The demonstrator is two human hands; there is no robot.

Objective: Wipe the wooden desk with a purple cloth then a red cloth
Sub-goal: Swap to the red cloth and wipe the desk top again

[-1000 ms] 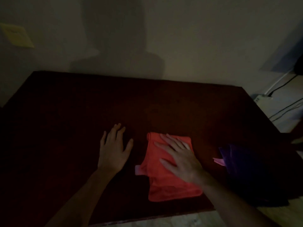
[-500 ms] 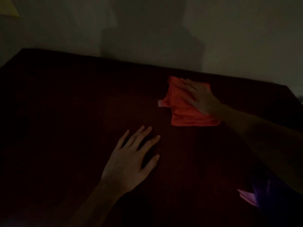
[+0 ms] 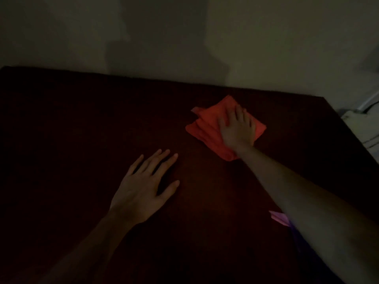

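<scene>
The room is dim. A folded red cloth [image 3: 207, 128] lies on the dark wooden desk [image 3: 82, 124] toward its far right. My right hand [image 3: 238, 130] presses flat on the cloth with straight fingers, arm stretched forward. My left hand [image 3: 145, 185] rests flat on the bare desk nearer to me, fingers spread. The purple cloth [image 3: 280, 218] lies at the near right; only a pale corner and a dark purple edge show beside my right forearm, which covers the rest.
A pale wall [image 3: 266, 48] runs right behind the desk's far edge. Past the desk's right edge, on the floor, lie a white object and cables [image 3: 363, 117].
My right hand has pushed the red cloth from the near edge out to the far right and turned it cornerwise. My left hand stays flat on the desk. The view has shifted.
</scene>
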